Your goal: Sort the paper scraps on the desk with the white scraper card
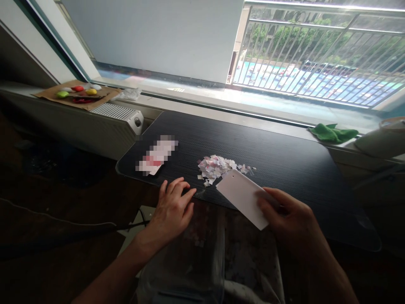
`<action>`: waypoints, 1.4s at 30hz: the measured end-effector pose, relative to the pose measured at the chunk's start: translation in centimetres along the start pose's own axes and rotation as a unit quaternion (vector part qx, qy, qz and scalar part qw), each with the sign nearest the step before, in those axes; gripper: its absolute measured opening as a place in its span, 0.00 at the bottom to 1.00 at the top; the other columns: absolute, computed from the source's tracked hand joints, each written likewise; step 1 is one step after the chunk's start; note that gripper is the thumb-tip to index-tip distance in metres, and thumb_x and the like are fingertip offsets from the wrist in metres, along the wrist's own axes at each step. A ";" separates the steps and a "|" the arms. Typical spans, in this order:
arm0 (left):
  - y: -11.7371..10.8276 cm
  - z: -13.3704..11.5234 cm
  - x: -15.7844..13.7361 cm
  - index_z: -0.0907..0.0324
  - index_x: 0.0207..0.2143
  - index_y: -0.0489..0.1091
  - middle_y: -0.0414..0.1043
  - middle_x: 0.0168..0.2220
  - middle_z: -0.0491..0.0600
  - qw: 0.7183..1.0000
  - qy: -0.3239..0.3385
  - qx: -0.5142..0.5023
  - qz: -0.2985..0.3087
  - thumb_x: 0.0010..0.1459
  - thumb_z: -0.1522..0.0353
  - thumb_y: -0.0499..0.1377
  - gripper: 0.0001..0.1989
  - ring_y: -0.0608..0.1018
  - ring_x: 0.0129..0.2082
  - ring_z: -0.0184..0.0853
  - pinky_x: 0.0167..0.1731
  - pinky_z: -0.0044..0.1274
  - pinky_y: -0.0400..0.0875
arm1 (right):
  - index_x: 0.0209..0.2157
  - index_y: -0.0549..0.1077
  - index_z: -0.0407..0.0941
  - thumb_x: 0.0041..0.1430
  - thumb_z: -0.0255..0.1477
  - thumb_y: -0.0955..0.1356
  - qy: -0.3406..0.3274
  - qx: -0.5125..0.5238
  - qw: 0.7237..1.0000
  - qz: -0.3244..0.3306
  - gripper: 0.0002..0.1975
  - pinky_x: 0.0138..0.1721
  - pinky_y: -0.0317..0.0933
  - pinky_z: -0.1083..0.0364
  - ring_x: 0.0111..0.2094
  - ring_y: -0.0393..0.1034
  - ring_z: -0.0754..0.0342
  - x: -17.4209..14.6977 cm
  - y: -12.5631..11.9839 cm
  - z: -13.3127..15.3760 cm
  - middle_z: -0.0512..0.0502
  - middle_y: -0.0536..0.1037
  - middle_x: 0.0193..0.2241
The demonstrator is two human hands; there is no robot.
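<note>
White card pinched at its near edge by my right hand, stiff, light; left hand flat, empty, paper scraps just past fingertips.

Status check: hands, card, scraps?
Right hand grips white card, edge against paper scraps. Left hand flat, empty, at table edge. Clear bag below. Nothing in the way.

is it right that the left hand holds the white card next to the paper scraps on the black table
Not quite: the head view shows the right hand holding the white card, next to the paper scraps on the black table.
</note>
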State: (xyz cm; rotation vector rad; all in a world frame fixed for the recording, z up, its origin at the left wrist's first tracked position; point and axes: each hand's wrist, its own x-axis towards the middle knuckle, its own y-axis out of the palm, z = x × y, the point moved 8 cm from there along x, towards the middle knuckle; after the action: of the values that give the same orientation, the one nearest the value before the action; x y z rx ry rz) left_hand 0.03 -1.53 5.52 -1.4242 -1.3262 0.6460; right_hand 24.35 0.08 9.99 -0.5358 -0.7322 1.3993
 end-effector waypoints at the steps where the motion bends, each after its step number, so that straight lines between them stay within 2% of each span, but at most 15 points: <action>1: 0.1 -0.1 0.3 0.59 0.48 0.72 0.70 0.48 0.56 1.000 0.004 -0.001 -0.001 0.58 0.73 0.51 0.17 0.66 0.57 0.47 0.59 0.50 0.53 | 0.39 0.79 0.46 0.56 0.35 0.67 0.001 -0.001 1.000 -0.007 0.13 0.31 0.66 0.55 0.26 0.73 0.52 0.1 -0.1 -0.1 0.47 0.81 0.30; 6: 0.7 -1.0 2.0 0.58 0.49 0.72 0.69 0.48 0.56 1.000 0.017 0.015 0.005 0.57 0.73 0.52 0.18 0.65 0.57 0.48 0.59 0.51 0.52 | 0.38 0.79 0.46 0.56 0.34 0.66 -0.014 -0.031 0.999 -0.018 0.13 0.32 0.66 0.55 0.27 0.73 0.52 0.7 0.1 -0.1 0.47 0.81 0.31; 12: 1.8 -2.6 2.4 0.55 0.50 0.71 0.68 0.50 0.57 0.997 0.053 0.013 0.051 0.56 0.73 0.54 0.19 0.63 0.59 0.49 0.58 0.54 0.51 | 0.39 0.79 0.44 0.56 0.34 0.66 -0.011 -0.015 0.999 -0.028 0.13 0.32 0.65 0.55 0.27 0.72 0.53 0.6 0.1 0.2 0.47 0.80 0.31; 17: 1.0 -0.8 3.1 0.59 0.50 0.70 0.69 0.49 0.58 0.999 0.007 0.037 0.012 0.57 0.71 0.53 0.18 0.64 0.58 0.49 0.59 0.52 0.52 | 0.40 0.78 0.44 0.57 0.32 0.65 -0.040 -0.024 0.999 0.012 0.13 0.33 0.65 0.56 0.29 0.72 0.53 0.9 1.2 0.7 0.46 0.80 0.34; 21: 1.2 -0.2 3.5 0.60 0.50 0.71 0.69 0.48 0.59 0.999 0.010 0.052 0.013 0.59 0.68 0.53 0.17 0.64 0.58 0.50 0.58 0.52 0.52 | 0.37 0.78 0.46 0.57 0.32 0.66 -0.011 -0.040 0.999 -0.009 0.11 0.32 0.64 0.56 0.27 0.71 0.53 0.3 -0.1 -0.1 0.48 0.80 0.31; 25: 1.8 -2.0 3.2 0.56 0.50 0.71 0.68 0.49 0.57 0.998 0.044 0.034 0.028 0.59 0.68 0.55 0.17 0.64 0.58 0.49 0.58 0.53 0.51 | 0.36 0.78 0.47 0.56 0.33 0.66 0.006 -0.038 0.998 -0.048 0.10 0.30 0.63 0.56 0.27 0.71 0.53 -0.4 -1.9 -0.7 0.49 0.80 0.29; 30: 2.0 -4.3 2.3 0.56 0.50 0.71 0.68 0.51 0.57 0.995 0.089 0.002 0.050 0.59 0.69 0.55 0.17 0.63 0.60 0.49 0.59 0.53 0.50 | 0.36 0.79 0.46 0.56 0.34 0.66 0.023 -0.035 0.997 -0.067 0.11 0.32 0.63 0.56 0.26 0.70 0.54 -0.4 -2.5 -1.1 0.49 0.79 0.29; 35: 1.0 -3.6 1.8 0.62 0.51 0.71 0.69 0.50 0.59 0.997 0.073 0.005 0.023 0.59 0.70 0.53 0.18 0.64 0.59 0.50 0.59 0.53 0.51 | 0.35 0.79 0.47 0.55 0.34 0.66 0.035 -0.038 0.997 -0.055 0.10 0.32 0.63 0.55 0.27 0.72 0.53 -0.8 -2.8 -1.5 0.49 0.80 0.29; 38: 0.7 -3.1 1.5 0.62 0.50 0.71 0.69 0.49 0.59 0.997 0.069 0.012 0.016 0.59 0.70 0.53 0.17 0.65 0.58 0.50 0.58 0.53 0.53 | 0.35 0.79 0.47 0.55 0.34 0.66 0.039 -0.039 0.996 -0.071 0.11 0.32 0.63 0.55 0.26 0.71 0.53 -1.1 -3.3 -1.6 0.49 0.79 0.28; 42: 0.5 -3.0 1.2 0.62 0.49 0.71 0.69 0.49 0.59 0.997 0.070 0.012 0.013 0.59 0.70 0.52 0.17 0.65 0.58 0.50 0.57 0.52 0.54 | 0.35 0.78 0.46 0.55 0.33 0.66 0.036 -0.045 0.997 -0.050 0.11 0.33 0.63 0.55 0.27 0.71 0.53 -1.1 -3.1 -1.5 0.48 0.80 0.30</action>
State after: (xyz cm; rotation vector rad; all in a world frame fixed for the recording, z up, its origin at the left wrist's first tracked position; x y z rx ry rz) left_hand 3.14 -1.28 6.31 -1.4433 -1.1878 0.5666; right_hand 27.56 -1.24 11.11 -0.6095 -0.7572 1.2528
